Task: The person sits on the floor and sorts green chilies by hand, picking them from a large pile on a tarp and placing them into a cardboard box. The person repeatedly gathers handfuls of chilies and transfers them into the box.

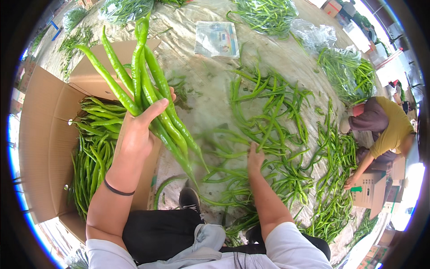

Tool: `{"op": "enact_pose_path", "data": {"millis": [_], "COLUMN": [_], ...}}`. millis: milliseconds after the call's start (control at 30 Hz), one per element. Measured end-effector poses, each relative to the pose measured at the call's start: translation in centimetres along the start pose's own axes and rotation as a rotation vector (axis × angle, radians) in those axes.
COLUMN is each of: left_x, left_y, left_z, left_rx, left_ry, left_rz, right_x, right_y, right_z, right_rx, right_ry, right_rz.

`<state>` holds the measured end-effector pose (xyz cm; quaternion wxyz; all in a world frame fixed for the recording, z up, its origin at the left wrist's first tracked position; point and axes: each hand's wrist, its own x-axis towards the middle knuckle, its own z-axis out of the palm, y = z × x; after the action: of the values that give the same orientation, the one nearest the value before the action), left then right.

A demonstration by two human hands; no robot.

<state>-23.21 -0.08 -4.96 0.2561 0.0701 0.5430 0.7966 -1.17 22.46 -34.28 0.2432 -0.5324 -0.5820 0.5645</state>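
Note:
My left hand (142, 126) is wrapped around a bunch of several long green chili peppers (137, 74), raised beside an open cardboard box (47, 141). Inside that box, more long green peppers (95, 158) lie layered, partly hidden by my left forearm. My right hand (256, 158) is down at a loose heap of green chili peppers (278, 124) on the ground sheet (174, 20). Its fingers close around one end of a pepper (270, 129) that points up and away; the fingertips are partly hidden.
A printed paper bag (216, 39) lies flat beyond the heap. Clear plastic bags of peppers (265, 15) stand at the far side and at the right (349, 72). A crouching co-worker (386, 124) reaches beside another cardboard box (368, 191). My shoe (189, 198) is near the box.

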Motion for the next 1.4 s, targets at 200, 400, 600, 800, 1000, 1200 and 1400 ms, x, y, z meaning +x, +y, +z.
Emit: {"op": "enact_pose_path", "data": {"millis": [200, 400, 600, 800, 1000, 1200, 1400], "left_x": [0.2, 0.6, 0.9, 0.8, 0.3, 0.5, 1.1], "left_y": [0.4, 0.4, 0.9, 0.5, 0.2, 0.2, 0.2], "left_z": [-0.4, -0.1, -0.5, -0.7, -0.2, 0.2, -1.4], "left_rx": [0.067, 0.065, 0.045, 0.055, 0.014, -0.019, 0.042], "left_ry": [0.072, 0.085, 0.053, 0.086, 0.073, 0.075, 0.054], "left_rz": [0.124, 0.13, 0.144, 0.197, 0.174, 0.114, 0.116], "right_x": [-2.1, -2.6, -3.9, -11.2, -6.3, 2.3, 1.9], "right_y": [-0.7, 0.4, 1.0, -2.4, -3.4, -2.4, 2.7], "right_z": [11.7, 16.4, 12.0, 2.3, -0.9, 2.7, 2.4], "right_rx": [-0.448, -0.822, -0.872, -0.491, -0.368, -0.632, -0.763], "right_ry": [-0.393, -0.514, -0.613, -0.455, -0.124, -0.145, -0.182], "right_rz": [-0.149, -0.356, -0.288, -0.56, -0.439, -0.015, 0.028]}}
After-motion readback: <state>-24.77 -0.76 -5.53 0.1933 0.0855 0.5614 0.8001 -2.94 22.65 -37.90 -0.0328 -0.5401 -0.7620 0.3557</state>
